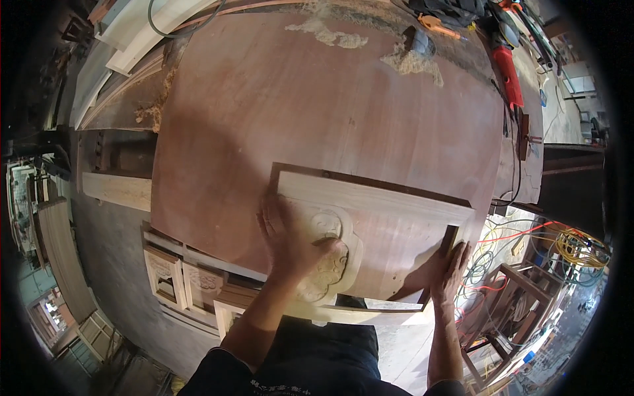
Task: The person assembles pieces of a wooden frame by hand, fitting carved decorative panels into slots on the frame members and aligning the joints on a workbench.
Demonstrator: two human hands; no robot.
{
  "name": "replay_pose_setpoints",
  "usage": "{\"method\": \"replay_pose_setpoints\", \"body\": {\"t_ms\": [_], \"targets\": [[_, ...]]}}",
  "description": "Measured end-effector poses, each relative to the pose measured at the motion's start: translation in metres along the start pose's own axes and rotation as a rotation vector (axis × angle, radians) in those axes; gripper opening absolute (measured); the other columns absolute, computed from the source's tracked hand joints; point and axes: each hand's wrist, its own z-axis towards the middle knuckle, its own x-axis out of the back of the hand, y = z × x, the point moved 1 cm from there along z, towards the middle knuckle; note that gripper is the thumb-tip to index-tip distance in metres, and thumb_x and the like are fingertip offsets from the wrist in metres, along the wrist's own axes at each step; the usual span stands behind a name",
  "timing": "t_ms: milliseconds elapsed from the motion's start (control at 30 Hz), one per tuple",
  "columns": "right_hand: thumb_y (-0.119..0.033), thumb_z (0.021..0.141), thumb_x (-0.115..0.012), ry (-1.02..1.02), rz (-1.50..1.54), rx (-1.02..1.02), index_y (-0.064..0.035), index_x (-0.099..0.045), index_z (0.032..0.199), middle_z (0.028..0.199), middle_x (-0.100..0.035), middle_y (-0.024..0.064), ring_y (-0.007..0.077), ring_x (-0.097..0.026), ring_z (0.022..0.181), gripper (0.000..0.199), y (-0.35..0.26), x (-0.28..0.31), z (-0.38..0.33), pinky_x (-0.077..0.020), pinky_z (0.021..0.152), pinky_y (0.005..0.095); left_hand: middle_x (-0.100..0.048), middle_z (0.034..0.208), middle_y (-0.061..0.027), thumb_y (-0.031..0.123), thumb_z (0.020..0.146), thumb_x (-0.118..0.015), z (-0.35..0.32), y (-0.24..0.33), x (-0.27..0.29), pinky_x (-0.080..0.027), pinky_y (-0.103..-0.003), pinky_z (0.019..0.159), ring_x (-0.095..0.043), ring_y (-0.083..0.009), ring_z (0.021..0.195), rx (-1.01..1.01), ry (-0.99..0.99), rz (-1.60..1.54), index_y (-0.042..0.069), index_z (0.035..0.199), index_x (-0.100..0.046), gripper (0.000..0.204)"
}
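Observation:
A pale wooden frame (383, 195) is held over the near part of a reddish-brown plywood board (317, 105). The left part of the frame carries a carved panel (340, 264) with rounded, scroll-like relief; through the open right part the board shows. My left hand (282, 234) grips the frame's left side, its thumb lying over the carving and its other fingers at the outer edge. On the frame's right side, my right hand (450, 272) is closed around the rail, with some fingertips hidden. The frame's near rail passes beyond the board's front edge, close to my body.
Sawdust (330, 33) lies along the board's far edge. A red power tool (506, 76) and an orange-handled tool (439, 26) rest at the far right. Long planks (148, 36) are stacked far left. Carved wooden pieces (205, 280) sit below left; coiled cables (574, 247) and a wooden stand (522, 284) are at right.

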Motion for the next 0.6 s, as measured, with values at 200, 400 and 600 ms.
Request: {"method": "replay_pose_setpoints", "body": {"t_ms": [200, 400, 600], "targets": [[-0.026, 0.099, -0.056, -0.002, 0.082, 0.032, 0.0004, -0.028, 0.162, 0.165, -0.026, 0.0319, 0.0503, -0.026, 0.152, 0.073, -0.042, -0.008, 0.018, -0.0175, 0.124, 0.0598, -0.022, 0.16, -0.0354, 0.046, 0.054, -0.095, -0.001, -0.023, 0.01, -0.021, -0.063, 0.122, -0.025, -0.051, 0.148, 0.121, 0.049, 0.067, -0.005, 0.158, -0.017, 0.14], [-0.022, 0.096, -0.059, -0.023, -0.02, 0.136, 0.0033, -0.029, 0.159, 0.162, -0.03, 0.0338, 0.0519, -0.028, 0.15, 0.074, -0.082, -0.02, 0.036, -0.0207, 0.123, 0.0614, -0.023, 0.16, -0.0334, 0.035, 0.054, -0.097, -0.003, -0.052, 0.028, -0.025, -0.061, 0.121, -0.024, -0.0497, 0.148, 0.122, 0.132, -0.053, 0.003, 0.159, -0.021, 0.134], [-0.027, 0.09, -0.066, -0.032, 0.047, 0.217, -0.0016, -0.032, 0.159, 0.161, -0.031, 0.0315, 0.0494, -0.028, 0.151, 0.081, -0.127, -0.03, 0.049, -0.0212, 0.123, 0.0625, -0.021, 0.161, -0.0341, 0.033, 0.056, -0.097, -0.03, -0.084, 0.044, -0.026, -0.059, 0.121, -0.023, -0.05, 0.149, 0.361, 0.085, 0.076, -0.006, 0.158, -0.018, 0.134]]}}
